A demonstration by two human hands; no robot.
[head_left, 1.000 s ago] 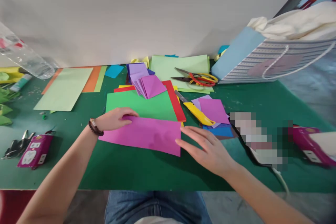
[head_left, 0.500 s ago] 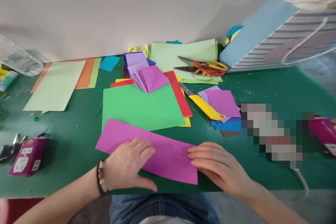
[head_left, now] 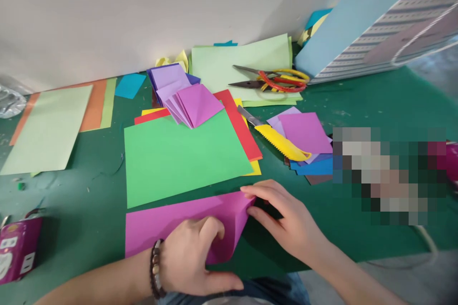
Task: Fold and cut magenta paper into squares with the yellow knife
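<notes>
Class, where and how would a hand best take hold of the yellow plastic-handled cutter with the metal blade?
I'd grip the yellow plastic-handled cutter around its ridged handle, coming from above and the near right, the side of the right hand. It lies slantwise, its bare metal blade pointing far left, so the handle's end seems the nearer, safer part.
</notes>
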